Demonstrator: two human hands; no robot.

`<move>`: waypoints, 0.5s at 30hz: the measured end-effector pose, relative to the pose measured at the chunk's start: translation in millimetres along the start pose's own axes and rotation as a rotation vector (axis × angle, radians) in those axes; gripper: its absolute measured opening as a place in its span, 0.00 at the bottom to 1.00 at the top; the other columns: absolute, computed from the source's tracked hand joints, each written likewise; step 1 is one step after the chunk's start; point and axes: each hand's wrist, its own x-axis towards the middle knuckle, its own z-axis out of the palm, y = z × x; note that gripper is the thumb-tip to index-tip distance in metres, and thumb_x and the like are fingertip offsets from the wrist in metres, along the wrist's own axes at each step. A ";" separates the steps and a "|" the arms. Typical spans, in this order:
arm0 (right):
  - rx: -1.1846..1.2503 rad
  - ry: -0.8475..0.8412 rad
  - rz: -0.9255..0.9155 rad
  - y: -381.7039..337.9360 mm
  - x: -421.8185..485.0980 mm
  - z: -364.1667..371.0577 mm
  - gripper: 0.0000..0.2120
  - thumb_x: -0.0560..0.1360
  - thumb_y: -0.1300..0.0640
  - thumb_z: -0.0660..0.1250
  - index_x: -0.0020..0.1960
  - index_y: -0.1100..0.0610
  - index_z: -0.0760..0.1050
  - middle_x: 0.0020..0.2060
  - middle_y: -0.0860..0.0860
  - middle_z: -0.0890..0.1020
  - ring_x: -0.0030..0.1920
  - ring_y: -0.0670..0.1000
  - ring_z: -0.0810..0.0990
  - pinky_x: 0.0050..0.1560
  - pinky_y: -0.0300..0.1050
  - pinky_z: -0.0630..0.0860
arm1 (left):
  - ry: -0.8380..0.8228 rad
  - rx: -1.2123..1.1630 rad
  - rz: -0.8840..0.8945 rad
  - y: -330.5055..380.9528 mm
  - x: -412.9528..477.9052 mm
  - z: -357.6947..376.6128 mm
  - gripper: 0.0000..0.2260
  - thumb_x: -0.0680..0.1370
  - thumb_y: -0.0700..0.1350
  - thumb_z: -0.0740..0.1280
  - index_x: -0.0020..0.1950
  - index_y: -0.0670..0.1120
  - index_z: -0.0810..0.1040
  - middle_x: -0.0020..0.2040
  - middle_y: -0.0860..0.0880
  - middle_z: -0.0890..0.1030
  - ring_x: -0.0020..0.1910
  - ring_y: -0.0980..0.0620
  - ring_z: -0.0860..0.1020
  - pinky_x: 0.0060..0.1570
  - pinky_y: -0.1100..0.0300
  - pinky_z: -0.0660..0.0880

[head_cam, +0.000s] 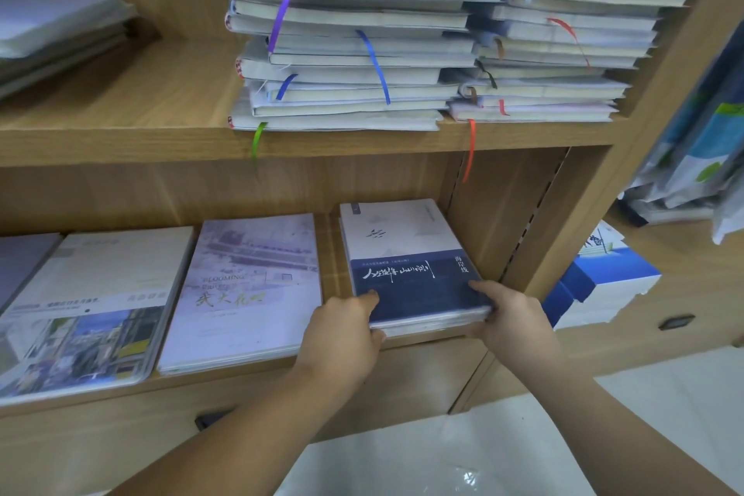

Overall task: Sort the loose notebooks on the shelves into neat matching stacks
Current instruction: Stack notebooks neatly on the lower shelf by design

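A small stack of white-and-navy notebooks (406, 254) lies at the right end of the lower shelf (418, 342). My left hand (342, 330) grips the stack's near left corner, thumb on the top cover. My right hand (511, 314) grips the near right corner, thumb on the cover too. To the left lie a pale purple notebook stack (249, 286) and a stack with a city photo on its cover (92, 318). On the upper shelf stand two tall piles of notebooks with ribbon bookmarks (354, 40), one beside the other (559, 32).
A low pile of grey folders (52, 32) sits at the upper shelf's left. The wooden side panel (563, 213) stands close to the right of the held stack. Blue-and-white boxes (600, 282) lie on the neighbouring shelf. A pale glossy floor (523, 447) is below.
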 end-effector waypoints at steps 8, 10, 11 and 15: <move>0.011 0.061 0.001 3.1 -0.4 5.2 0.25 0.75 0.58 0.75 0.69 0.43 0.77 0.42 0.49 0.78 0.45 0.55 0.79 0.48 0.51 0.80 | -0.013 0.078 0.045 3.2 -1.0 1.6 0.25 0.81 0.49 0.66 0.79 0.51 0.67 0.54 0.47 0.83 0.53 0.44 0.81 0.56 0.51 0.78; 0.022 0.073 -0.006 3.9 -2.0 5.9 0.27 0.74 0.58 0.76 0.70 0.44 0.76 0.40 0.48 0.76 0.45 0.54 0.78 0.48 0.51 0.80 | -0.022 0.091 0.051 2.4 -1.8 2.4 0.26 0.81 0.49 0.66 0.79 0.51 0.65 0.55 0.47 0.82 0.54 0.45 0.80 0.56 0.52 0.78; 0.024 0.075 -0.001 4.3 -2.2 6.1 0.28 0.74 0.57 0.76 0.71 0.45 0.75 0.40 0.48 0.77 0.46 0.54 0.79 0.49 0.51 0.80 | -0.028 0.093 0.056 1.9 -2.0 2.4 0.27 0.81 0.49 0.66 0.80 0.51 0.64 0.56 0.48 0.81 0.55 0.45 0.80 0.56 0.52 0.78; 0.017 0.081 0.007 4.2 -1.4 6.6 0.29 0.73 0.56 0.77 0.72 0.47 0.75 0.48 0.53 0.83 0.50 0.56 0.80 0.52 0.52 0.80 | -0.045 0.111 0.071 0.2 -0.9 2.7 0.27 0.81 0.48 0.67 0.79 0.51 0.64 0.57 0.48 0.80 0.55 0.45 0.79 0.56 0.53 0.77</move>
